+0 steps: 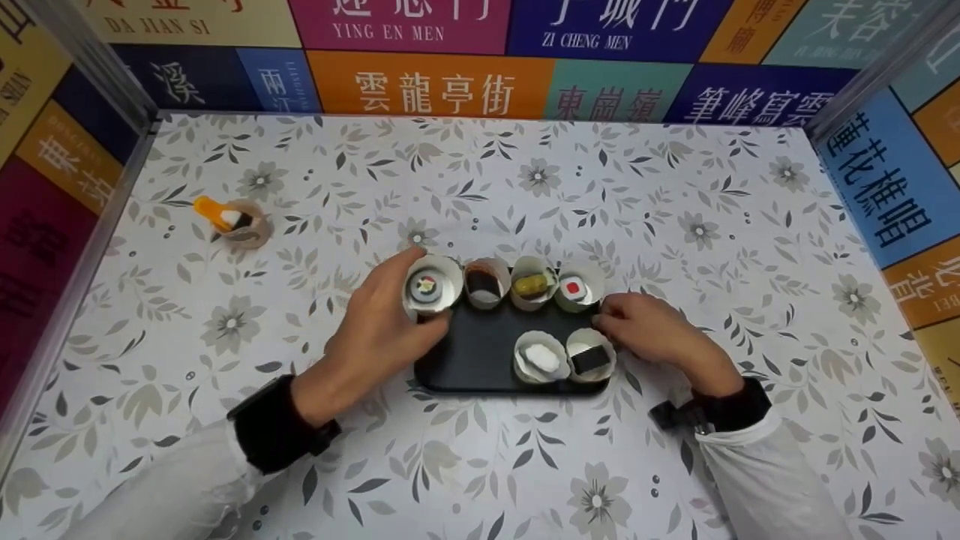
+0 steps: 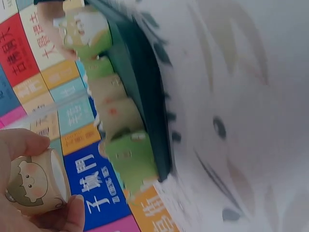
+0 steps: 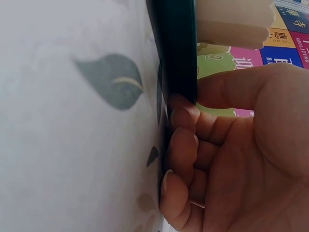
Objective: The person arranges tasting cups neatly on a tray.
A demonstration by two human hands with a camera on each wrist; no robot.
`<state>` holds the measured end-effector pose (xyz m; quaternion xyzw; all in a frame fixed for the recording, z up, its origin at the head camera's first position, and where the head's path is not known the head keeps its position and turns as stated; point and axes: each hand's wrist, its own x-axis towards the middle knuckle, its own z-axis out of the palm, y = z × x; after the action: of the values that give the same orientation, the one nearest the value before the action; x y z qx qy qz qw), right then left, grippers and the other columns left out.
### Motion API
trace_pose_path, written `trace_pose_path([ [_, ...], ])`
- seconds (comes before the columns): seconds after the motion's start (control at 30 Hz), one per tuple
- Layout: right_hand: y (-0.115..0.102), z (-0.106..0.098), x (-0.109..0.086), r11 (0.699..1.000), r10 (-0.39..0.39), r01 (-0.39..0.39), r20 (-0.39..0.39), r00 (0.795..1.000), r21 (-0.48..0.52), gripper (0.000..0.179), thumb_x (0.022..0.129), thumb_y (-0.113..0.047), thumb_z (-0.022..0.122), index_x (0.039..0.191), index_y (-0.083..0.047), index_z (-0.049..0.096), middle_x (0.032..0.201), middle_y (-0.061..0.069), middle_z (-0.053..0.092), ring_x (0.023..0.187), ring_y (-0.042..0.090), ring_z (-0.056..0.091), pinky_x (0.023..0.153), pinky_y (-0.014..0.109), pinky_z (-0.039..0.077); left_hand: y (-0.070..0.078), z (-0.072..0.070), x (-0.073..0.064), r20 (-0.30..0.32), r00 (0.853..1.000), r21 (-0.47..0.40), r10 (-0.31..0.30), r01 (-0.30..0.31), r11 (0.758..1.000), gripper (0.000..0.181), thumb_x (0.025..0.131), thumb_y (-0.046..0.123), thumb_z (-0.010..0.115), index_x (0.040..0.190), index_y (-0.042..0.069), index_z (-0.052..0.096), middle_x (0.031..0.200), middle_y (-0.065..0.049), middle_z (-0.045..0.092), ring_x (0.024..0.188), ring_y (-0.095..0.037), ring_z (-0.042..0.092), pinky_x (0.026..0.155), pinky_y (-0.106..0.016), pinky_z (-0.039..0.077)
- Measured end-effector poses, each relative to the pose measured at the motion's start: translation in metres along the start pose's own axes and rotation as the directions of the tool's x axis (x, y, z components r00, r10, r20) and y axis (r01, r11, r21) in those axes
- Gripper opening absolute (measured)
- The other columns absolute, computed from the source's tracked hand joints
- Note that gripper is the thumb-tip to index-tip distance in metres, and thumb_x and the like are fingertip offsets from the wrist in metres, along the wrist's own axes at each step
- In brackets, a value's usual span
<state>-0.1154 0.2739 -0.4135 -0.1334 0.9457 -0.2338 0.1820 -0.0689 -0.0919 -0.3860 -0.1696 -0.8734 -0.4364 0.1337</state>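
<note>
My left hand [image 1: 379,330] grips a small paper cup [image 1: 452,279] between thumb and fingers at the back left corner of a black tray [image 1: 472,349]. A sushi roll piece [image 1: 426,288] sits inside that cup; in the left wrist view a cartoon face is printed on the cup's side [image 2: 36,180]. On the tray's right edge, my right hand [image 1: 649,326] pinches the rim between thumb and curled fingers, as the right wrist view shows.
Along the tray's back stand paper cups with a dark-topped piece [image 1: 482,283], a yellow-green piece [image 1: 531,285] and a red-centred piece [image 1: 573,289]. Front right are cups with a white piece [image 1: 541,358] and a black-wrapped piece [image 1: 589,360]. Another cup [image 1: 251,229], with an orange-topped piece, stands far left.
</note>
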Motion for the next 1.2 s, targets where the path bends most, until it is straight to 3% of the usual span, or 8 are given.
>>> trace_pose_path([
  [0.3, 0.0, 0.0, -0.001, 1.0, 0.003, -0.003, -0.002, 1.0, 0.007, 0.028, 0.101, -0.026, 0.06, 0.075, -0.017, 0.057, 0.069, -0.002, 0.055, 0.066, 0.018, 0.054, 0.063, 0.036, 0.041, 0.011, 0.017, -0.009, 0.118, 0.992, -0.023, -0.041, 0.044, 0.999, 0.071, 0.075, 0.007, 0.083, 0.141, 0.001, 0.057, 0.127, -0.011, 0.064, 0.115, -0.024, 0.061, 0.1, -0.04, 0.049],
  [0.57, 0.0, 0.0, 0.0, 1.0, 0.001, -0.001, -0.005, 1.0, 0.004, 0.028, 0.101, -0.026, 0.06, 0.075, -0.017, 0.056, 0.069, -0.003, 0.055, 0.068, 0.018, 0.054, 0.063, 0.036, 0.041, 0.012, 0.032, -0.015, 0.203, 0.979, -0.029, -0.004, 0.011, 1.0, 0.067, 0.075, 0.006, 0.082, 0.137, 0.001, 0.058, 0.125, -0.009, 0.064, 0.112, -0.023, 0.058, 0.098, -0.038, 0.05],
  [0.87, 0.002, 0.0, -0.001, 1.0, 0.012, -0.012, -0.008, 1.0, 0.012, 0.028, 0.102, -0.027, 0.06, 0.075, -0.018, 0.057, 0.068, -0.003, 0.055, 0.067, 0.018, 0.054, 0.064, 0.036, 0.041, 0.017, 0.043, -0.019, 0.342, 0.937, -0.026, -0.072, 0.086, 0.996, 0.074, 0.075, 0.009, 0.084, 0.143, 0.004, 0.055, 0.128, -0.011, 0.062, 0.116, -0.022, 0.058, 0.098, -0.038, 0.051],
  [1.2, 0.002, 0.0, -0.001, 1.0, 0.004, -0.004, -0.009, 1.0, 0.007, 0.029, 0.102, -0.027, 0.06, 0.074, -0.018, 0.055, 0.068, -0.004, 0.054, 0.069, 0.018, 0.055, 0.065, 0.036, 0.041, 0.017, 0.049, -0.019, 0.427, 0.9, 0.023, -0.082, 0.08, 0.997, 0.067, 0.074, 0.008, 0.082, 0.136, 0.007, 0.056, 0.119, -0.012, 0.062, 0.109, -0.024, 0.059, 0.09, -0.04, 0.053],
])
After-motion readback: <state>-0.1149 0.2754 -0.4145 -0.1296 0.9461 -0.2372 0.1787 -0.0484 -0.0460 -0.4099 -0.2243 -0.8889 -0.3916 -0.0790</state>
